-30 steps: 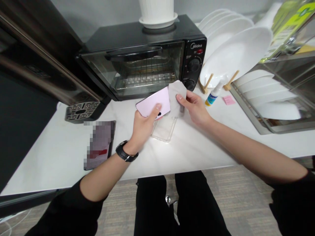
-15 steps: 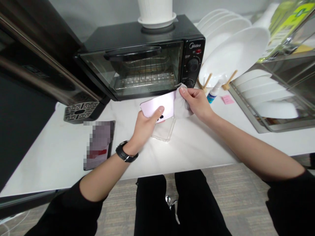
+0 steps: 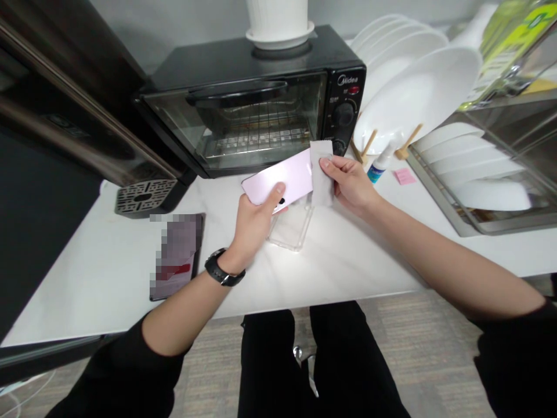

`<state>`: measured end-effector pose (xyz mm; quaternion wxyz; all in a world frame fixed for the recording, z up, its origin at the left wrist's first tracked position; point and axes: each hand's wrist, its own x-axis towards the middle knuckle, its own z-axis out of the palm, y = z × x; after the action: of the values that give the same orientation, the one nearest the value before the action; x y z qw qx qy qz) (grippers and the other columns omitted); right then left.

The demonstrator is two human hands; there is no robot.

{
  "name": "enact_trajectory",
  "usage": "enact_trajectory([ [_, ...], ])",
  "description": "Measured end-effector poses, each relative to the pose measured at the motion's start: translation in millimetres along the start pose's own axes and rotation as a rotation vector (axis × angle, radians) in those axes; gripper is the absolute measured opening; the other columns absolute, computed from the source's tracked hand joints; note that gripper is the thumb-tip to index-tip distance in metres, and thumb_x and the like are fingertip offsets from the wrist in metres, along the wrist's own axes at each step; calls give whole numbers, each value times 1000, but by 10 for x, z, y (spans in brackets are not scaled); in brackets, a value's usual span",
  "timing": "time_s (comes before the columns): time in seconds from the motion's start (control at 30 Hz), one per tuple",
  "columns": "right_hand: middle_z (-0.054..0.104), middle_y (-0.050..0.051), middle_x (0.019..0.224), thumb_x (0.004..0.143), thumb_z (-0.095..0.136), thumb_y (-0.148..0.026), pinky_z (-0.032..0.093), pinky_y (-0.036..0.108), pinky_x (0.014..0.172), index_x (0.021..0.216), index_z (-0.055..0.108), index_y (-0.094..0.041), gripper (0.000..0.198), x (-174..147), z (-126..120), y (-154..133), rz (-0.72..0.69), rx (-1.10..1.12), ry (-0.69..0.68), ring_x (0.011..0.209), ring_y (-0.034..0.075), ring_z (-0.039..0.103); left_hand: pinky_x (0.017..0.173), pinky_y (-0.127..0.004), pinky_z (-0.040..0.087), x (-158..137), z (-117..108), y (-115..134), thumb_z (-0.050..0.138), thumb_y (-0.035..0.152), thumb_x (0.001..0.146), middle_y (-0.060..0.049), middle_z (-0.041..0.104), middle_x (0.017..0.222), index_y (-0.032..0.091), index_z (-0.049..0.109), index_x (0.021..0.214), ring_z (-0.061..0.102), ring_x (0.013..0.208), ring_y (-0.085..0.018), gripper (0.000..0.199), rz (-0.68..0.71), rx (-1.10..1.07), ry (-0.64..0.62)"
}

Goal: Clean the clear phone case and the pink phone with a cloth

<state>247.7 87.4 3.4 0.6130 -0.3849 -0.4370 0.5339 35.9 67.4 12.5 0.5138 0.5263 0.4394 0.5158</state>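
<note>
A pale pink phone [image 3: 289,174] is gripped at its left end by my left hand [image 3: 256,223], the thumb lying across its back near the dark camera lenses. My right hand [image 3: 351,181] pinches a light grey cloth [image 3: 322,177] that covers the phone's right end. Below the phone, a clear phone case [image 3: 289,229] lies on the white countertop [image 3: 348,255]. To the right of my right hand stands a small spray bottle [image 3: 376,168] with a blue label and white top. My right fingertips are partly hidden behind the cloth.
Behind my hands is a black toaster oven [image 3: 261,125] with a white pot [image 3: 278,20] on top. A dark tablet-like device [image 3: 178,255] lies at left. White plates [image 3: 418,93] stand in a wooden rack at right, beside a pink sticky note [image 3: 404,176] and a metal dish rack [image 3: 452,215].
The cloth now hangs flatter and more upright over the phone's right end. My left hand and the phone have moved slightly up and left, showing more of the phone's back.
</note>
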Motion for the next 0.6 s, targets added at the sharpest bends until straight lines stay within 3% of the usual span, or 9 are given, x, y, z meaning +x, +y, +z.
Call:
enact_trajectory([
  [0.13,77,-2,76,59,99,-55,59,27,66,83,79,-23,45,-1,27,-5,-7,73,56,68,15,69,70,-31,69,14,-8,-7,85,56,78,-10,79,112,17,76,113,76,97,-24,53,6,12,3],
  [0.27,71,-3,68,63,97,-55,47,21,51,69,72,-20,43,4,-28,-4,-129,-137,158,57,9,59,72,-27,68,0,-9,-10,84,55,80,-10,79,111,16,75,110,75,96,-21,50,56,68,35],
  [0.37,67,-3,63,74,88,-61,44,22,47,71,72,-19,45,-8,-47,11,-138,-235,79,54,10,56,73,-26,67,2,-6,-10,84,54,80,-10,79,111,16,75,109,75,96,-21,50,65,71,49],
  [0.5,77,0,85,75,88,-60,59,30,66,98,77,-23,45,-29,1,41,-109,-121,-116,71,17,70,70,-28,68,21,-2,-10,85,53,79,-11,78,117,18,74,115,76,100,-23,52,-15,-3,13],
  [0.6,78,0,88,70,92,-59,60,32,69,104,77,-25,50,-35,26,35,-127,-108,-53,75,19,70,72,-30,69,21,1,-10,85,53,80,-11,77,120,18,73,119,76,103,-25,53,-37,-27,-3],
])
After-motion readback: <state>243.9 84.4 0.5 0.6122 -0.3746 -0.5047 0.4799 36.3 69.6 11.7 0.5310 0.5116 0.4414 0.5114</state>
